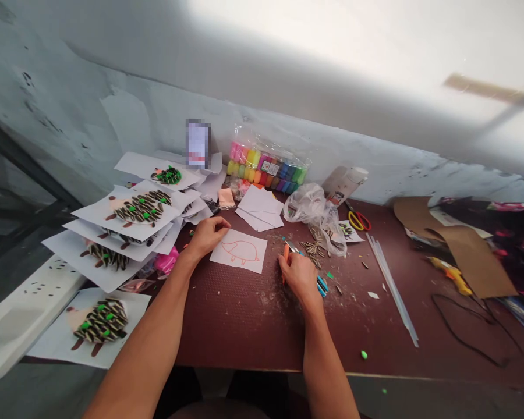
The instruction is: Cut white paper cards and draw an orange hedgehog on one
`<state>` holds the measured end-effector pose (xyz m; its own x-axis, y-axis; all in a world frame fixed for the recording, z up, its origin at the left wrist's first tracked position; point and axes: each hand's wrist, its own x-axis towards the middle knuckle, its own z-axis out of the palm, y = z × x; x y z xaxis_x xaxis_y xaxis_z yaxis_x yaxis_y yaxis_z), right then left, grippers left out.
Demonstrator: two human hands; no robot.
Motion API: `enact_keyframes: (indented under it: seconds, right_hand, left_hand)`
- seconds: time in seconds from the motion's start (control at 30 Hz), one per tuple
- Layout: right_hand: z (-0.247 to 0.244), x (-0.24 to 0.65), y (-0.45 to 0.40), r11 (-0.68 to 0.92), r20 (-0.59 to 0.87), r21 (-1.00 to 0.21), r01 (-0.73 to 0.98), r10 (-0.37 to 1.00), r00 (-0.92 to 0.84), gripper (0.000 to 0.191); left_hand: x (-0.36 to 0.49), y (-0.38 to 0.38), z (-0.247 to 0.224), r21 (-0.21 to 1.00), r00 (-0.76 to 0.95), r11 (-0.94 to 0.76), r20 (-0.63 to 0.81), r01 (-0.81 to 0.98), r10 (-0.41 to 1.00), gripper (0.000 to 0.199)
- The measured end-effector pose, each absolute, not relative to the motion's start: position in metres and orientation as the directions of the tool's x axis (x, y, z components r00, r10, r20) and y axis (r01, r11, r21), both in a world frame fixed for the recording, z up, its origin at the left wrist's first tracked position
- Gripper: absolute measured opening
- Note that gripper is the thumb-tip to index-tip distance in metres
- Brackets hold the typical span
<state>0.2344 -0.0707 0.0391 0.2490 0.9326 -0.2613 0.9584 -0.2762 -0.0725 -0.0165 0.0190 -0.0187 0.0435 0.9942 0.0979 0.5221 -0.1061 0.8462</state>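
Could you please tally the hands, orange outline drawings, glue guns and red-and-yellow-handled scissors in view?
Hands: 2, the left hand and the right hand
Orange outline drawing: 1
Glue gun: 1
Red-and-yellow-handled scissors: 1
Total: 5

A scuffed, pale wall (131,116) with dark spots rises behind a dark red-brown table (240,331). Bright light falls across the white surface (323,41) higher up. A dark frame (21,156) stands far left; grey floor (441,398) shows past the table's near edge.
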Motion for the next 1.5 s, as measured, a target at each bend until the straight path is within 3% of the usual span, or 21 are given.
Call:
enact_keyframes:
  seconds: [0.47, 0.8, 1.27, 1.5]
  right_hand:
    - [0.045, 0.238, -0.068, -0.346, -0.237, -0.069, 0.936, 0.917, 0.322, 0.040]
    - [0.039, 0.238, -0.067, -0.266, -0.143, -0.189, 0.945, 0.960, 0.241, 0.035]
    - [0.042, 0.237, -0.069, -0.281, -0.201, -0.120, 0.952, 0.946, 0.254, 0.040]
    - [0.047, 0.234, -0.071, -0.318, -0.249, -0.050, 0.947, 0.922, 0.296, 0.044]
  left_hand:
    - [-0.016, 0.014, -0.008, 0.760, 0.016, -0.095, 0.111, 0.643, 0.994, 0.025]
    - [-0.015, 0.017, -0.013, 0.851, -0.042, -0.081, 0.120, 0.518, 0.992, 0.022]
    - [-0.015, 0.014, -0.007, 0.939, -0.126, -0.113, 0.162, 0.326, 0.979, 0.020]
    - [-0.016, 0.010, -0.002, 0.925, -0.136, -0.110, 0.170, 0.365, 0.976, 0.039]
